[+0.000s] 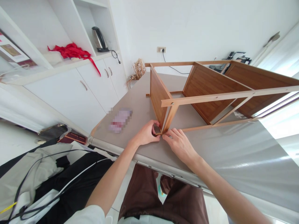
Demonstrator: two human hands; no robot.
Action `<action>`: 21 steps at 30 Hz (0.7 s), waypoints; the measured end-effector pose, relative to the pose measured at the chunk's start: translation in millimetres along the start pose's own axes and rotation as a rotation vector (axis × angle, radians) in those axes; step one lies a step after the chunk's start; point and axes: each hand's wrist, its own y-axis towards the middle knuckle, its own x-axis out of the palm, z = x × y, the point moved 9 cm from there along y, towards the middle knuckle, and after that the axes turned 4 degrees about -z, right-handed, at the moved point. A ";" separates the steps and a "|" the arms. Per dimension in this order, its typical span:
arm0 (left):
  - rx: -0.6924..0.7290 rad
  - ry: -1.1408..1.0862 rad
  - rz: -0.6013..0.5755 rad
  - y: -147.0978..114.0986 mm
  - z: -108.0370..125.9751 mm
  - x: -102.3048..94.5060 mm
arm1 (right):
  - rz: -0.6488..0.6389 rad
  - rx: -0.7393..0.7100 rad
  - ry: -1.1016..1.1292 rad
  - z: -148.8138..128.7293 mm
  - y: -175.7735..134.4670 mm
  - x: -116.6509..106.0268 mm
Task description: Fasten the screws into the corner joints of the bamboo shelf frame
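A brown wooden shelf unit [210, 90] lies on its side on the grey table [235, 149], its panels standing upright between light wooden rails. My left hand [148, 133] grips the near lower corner of the end panel, thumb and fingers curled around the wood. Right beside it, my right hand [178, 141] touches the same corner with its fingertips pinched together. Whatever small part may sit between those right fingers is hidden. A screw head [172, 103] shows in the upper rail above my hands.
A blurred pinkish packet [120, 120] lies left of my hands. White cabinets [91, 84] with a kettle [100, 39] and red ribbon [72, 51] stand at the left. Clothes and cables [63, 168] are heaped below. A wall socket [161, 49] is behind.
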 end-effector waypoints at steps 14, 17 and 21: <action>0.016 0.016 0.005 -0.1 2.2 -1.2 | 0.061 -0.064 0.066 5.6 -7.5 4.5; 0.023 0.011 0.003 0.1 2.2 -0.8 | 0.099 -0.051 0.113 7.8 -10.8 6.4; 0.016 0.019 0.010 0.2 3.1 -1.8 | 0.150 0.005 0.215 13.8 -13.0 7.3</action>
